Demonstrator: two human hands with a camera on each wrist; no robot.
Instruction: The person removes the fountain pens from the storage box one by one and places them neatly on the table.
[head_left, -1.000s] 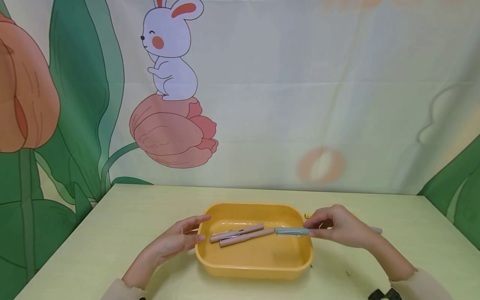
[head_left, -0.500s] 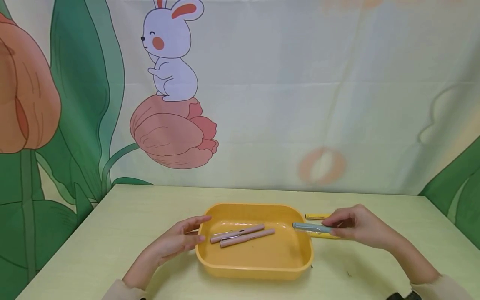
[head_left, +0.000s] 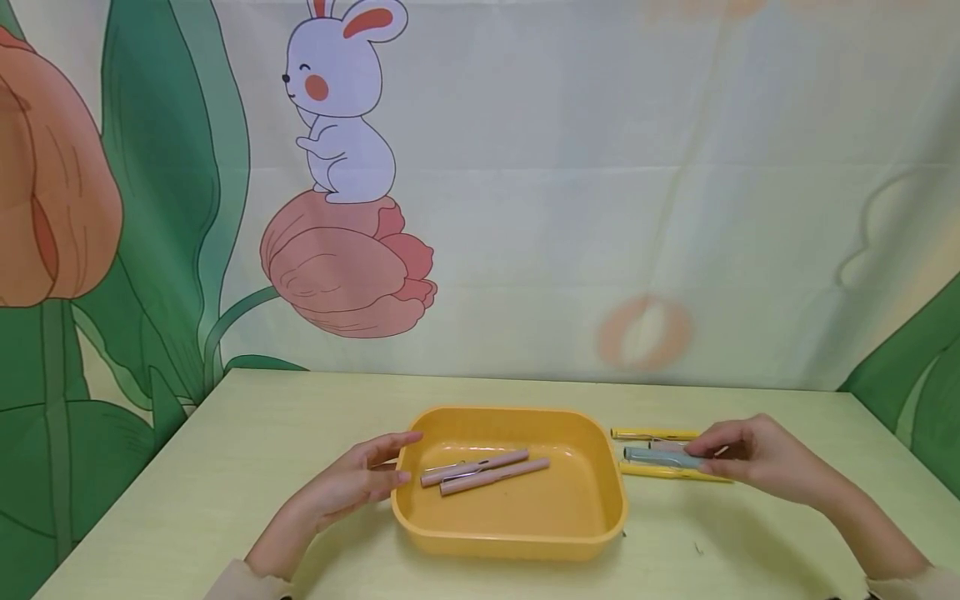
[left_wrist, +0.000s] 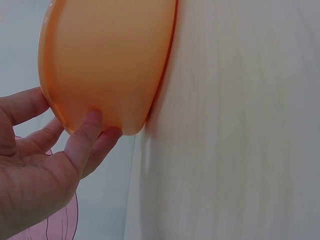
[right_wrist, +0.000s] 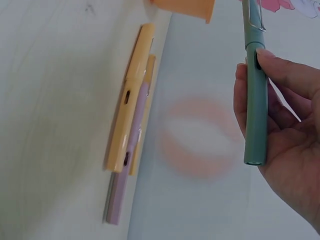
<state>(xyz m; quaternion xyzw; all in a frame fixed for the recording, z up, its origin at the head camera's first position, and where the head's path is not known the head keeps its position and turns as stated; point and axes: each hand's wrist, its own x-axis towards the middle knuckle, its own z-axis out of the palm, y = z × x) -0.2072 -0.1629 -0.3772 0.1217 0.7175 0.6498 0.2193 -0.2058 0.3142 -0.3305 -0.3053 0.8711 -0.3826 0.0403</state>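
My left hand [head_left: 352,475] holds the left end of a yellow tray [head_left: 510,546], fingertips at its rim; in the left wrist view the thumb [left_wrist: 90,125] lies against the tray's outer wall [left_wrist: 110,60]. My right hand [head_left: 765,462] pinches a blue-green pen [right_wrist: 256,110] between thumb and fingers, its metal clip showing. That pen is over a row of pens right of the tray: a yellow pen [head_left: 648,434] at the back, a mostly hidden pink pen [right_wrist: 135,135] in the middle, another yellow pen [head_left: 660,472] in front. Two pink pens [head_left: 495,477] lie inside the tray.
The pale wooden table [head_left: 315,408] ends against a printed cloth backdrop [head_left: 562,208] with a rabbit and tulips. Small dark specks [head_left: 698,548] lie on the table to the right of the tray.
My right hand has carried the blue-green pen rightward, from above the tray to over the row of pens, which has come into fuller view. My left hand and the tray have stayed put.
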